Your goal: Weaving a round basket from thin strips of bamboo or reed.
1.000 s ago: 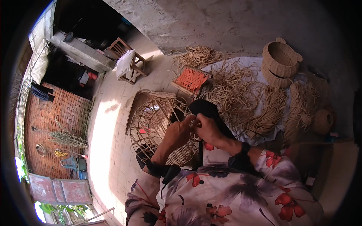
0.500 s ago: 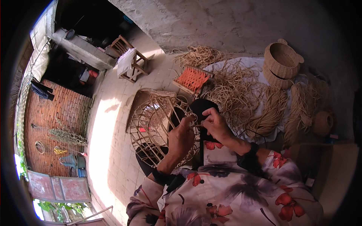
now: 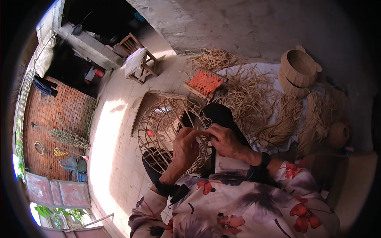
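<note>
An open-framed wicker basket (image 3: 147, 119) with bare ribs and a tightly woven base lies tilted across my lap. At the edge of it nearest my right side, a braided rim (image 3: 203, 152) runs down beneath my hands. My left hand (image 3: 185, 147) is closed on this rim, its fingers bent over toward the right. My right hand (image 3: 227, 141) is closed in a pinch with its fingertips against the left hand's. Whatever thin strand lies between the fingertips is mostly hidden. A loop of cord (image 3: 205, 121) stands up just beyond the fingers.
Beyond my knee stands a low stool (image 3: 204, 82) with an orange woven seat. Heaps of straw-coloured cord (image 3: 250, 93) cover a white cloth at the right, near stacked woven baskets (image 3: 299, 65). A wooden chair (image 3: 138, 65) stands farther off. A cardboard box (image 3: 353, 174) is at my right.
My hands have come together at the rim. The right hand's spread fingers have closed into a pinch and moved lower left, and the left hand has tipped toward it.
</note>
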Available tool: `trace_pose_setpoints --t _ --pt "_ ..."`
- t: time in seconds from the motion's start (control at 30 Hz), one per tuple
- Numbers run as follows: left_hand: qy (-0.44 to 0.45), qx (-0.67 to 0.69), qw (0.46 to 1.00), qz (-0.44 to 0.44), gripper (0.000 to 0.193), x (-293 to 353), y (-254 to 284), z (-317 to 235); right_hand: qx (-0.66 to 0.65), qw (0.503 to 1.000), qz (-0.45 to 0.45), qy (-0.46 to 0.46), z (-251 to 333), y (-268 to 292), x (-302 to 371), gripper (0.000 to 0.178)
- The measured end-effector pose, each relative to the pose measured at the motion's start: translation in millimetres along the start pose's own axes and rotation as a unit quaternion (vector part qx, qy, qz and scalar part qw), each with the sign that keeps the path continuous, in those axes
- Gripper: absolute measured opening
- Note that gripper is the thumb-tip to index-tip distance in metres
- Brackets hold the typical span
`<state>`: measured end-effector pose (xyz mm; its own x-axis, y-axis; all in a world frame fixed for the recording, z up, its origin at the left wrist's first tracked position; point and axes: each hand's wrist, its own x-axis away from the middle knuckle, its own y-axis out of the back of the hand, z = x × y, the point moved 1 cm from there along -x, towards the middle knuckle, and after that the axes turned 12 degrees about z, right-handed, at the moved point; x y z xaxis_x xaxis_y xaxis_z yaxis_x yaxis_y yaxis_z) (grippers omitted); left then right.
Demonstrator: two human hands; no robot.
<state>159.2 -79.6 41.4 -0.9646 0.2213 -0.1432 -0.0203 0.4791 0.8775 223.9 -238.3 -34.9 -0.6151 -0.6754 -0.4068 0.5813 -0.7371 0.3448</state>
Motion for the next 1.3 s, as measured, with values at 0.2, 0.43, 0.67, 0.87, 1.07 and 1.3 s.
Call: trace_pose_setpoints --t 0.2,0.43,0.67,0.87,1.07,1.3 --pt "-0.022 -0.154 0.988 0.017 0.019 6.0 9.6 3.0 0.002 1.000 0.009 0.008 1.6 0.1 -2.1 0.022" --pt "0.031 -0.083 0.994 0.070 0.009 23.1 6.5 3.5 0.011 1.000 0.009 0.009 -1.3 -0.3 -3.9 0.022" --pt "0.134 0.111 0.984 0.038 0.005 36.4 8.0 4.8 0.087 0.995 0.007 0.054 18.2 4.1 -7.4 0.020" --pt "0.105 0.117 0.987 0.036 0.008 46.9 5.9 15.6 0.134 0.980 0.084 0.118 23.1 -13.4 -10.9 0.014" --pt "0.139 0.185 0.973 0.021 0.020 37.6 11.8 24.8 0.108 0.994 -0.014 -0.002 22.3 -28.0 -12.9 0.012" --pt "0.137 0.167 0.976 -0.008 0.036 29.2 -12.3 36.4 0.262 0.956 0.084 -0.106 37.3 -32.9 -24.5 0.012"
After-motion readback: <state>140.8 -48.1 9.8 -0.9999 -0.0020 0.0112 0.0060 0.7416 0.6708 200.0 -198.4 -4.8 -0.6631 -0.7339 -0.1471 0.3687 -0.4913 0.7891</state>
